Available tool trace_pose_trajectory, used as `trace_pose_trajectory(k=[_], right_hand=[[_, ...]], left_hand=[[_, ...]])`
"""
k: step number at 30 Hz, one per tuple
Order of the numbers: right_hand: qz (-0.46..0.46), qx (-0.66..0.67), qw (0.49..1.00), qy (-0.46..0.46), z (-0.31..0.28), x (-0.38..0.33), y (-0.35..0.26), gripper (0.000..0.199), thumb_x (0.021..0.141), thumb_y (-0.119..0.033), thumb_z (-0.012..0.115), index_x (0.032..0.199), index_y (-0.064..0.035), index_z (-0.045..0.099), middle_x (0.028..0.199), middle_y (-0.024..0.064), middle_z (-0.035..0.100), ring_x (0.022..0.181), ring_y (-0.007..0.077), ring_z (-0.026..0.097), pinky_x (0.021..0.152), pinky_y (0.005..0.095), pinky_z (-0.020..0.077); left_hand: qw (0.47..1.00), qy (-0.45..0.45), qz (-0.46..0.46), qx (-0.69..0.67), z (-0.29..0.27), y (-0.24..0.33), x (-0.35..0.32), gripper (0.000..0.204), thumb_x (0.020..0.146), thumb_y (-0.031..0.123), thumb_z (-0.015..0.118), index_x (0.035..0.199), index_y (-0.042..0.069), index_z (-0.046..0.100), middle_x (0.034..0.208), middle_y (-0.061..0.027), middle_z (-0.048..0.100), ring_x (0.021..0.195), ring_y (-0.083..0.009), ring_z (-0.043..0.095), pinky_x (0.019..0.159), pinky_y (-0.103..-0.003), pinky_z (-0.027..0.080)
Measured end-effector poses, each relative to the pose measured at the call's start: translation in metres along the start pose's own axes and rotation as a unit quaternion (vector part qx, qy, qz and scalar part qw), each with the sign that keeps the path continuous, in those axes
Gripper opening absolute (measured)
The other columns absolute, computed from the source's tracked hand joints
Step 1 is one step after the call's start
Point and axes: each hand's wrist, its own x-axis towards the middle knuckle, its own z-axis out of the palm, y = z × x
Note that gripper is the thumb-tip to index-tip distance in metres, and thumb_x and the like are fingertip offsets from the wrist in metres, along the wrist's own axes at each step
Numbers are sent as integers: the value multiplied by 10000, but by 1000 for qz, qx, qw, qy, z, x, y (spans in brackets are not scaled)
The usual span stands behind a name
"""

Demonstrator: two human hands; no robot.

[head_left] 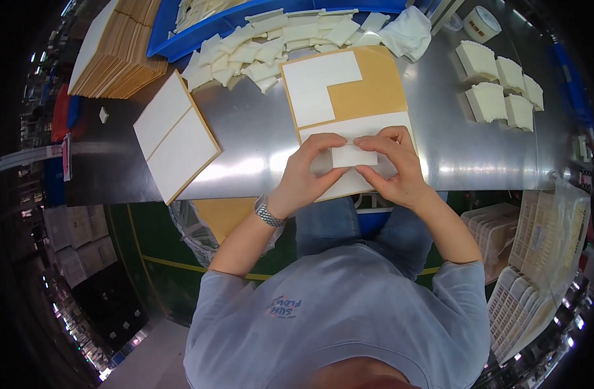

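Observation:
Between my two hands is a small white rectangular piece, pinched along its far and near edges. My left hand grips its left end with thumb and forefinger. At the right end, my right hand holds it the same way. Under it lies a tan backing sheet partly covered by white rectangular pieces, with an L-shaped white area at its upper left and bare tan beside that. My hands hide part of the sheet's near half.
Left of the sheet lies a white-covered board. Behind are a stack of brown boards, a blue tray, loose cream pieces and a white cloth. Several cream stacks and a white tub stand right on the metal table.

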Motion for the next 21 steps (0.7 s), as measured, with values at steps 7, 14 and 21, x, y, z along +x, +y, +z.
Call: trace_pose_trajectory(k=[7, 14, 21], right_hand=[[8, -19, 1000, -2, -4, -1, 4, 508, 719, -91, 858, 1191, -57, 674, 1204, 44, 694, 1027, 247, 543, 918, 352, 466], [92, 5, 996, 2, -11, -7, 11, 590, 723, -135, 880, 1249, -83, 618, 1204, 56, 650, 1115, 253, 544, 977, 359, 466], [118, 78, 988, -65, -25, 14, 31, 517, 751, -128, 864, 1216, -86, 643, 1170, 75, 650, 1115, 230, 585, 998, 355, 468]], left_hand=[[998, -23, 30, 45, -4, 11, 8, 298, 789, 8, 803, 1059, 62, 690, 1207, -109, 662, 1095, -268, 658, 929, -351, 538], [998, -41, 11, 40, -5, 9, 6, 305, 804, 13, 795, 1096, 78, 734, 1238, -107, 647, 1090, -245, 658, 910, -333, 542], [996, -76, -45, 1, -5, 16, 14, 246, 870, 54, 762, 1115, 79, 759, 1242, -112, 646, 1003, -207, 664, 860, -302, 541]])
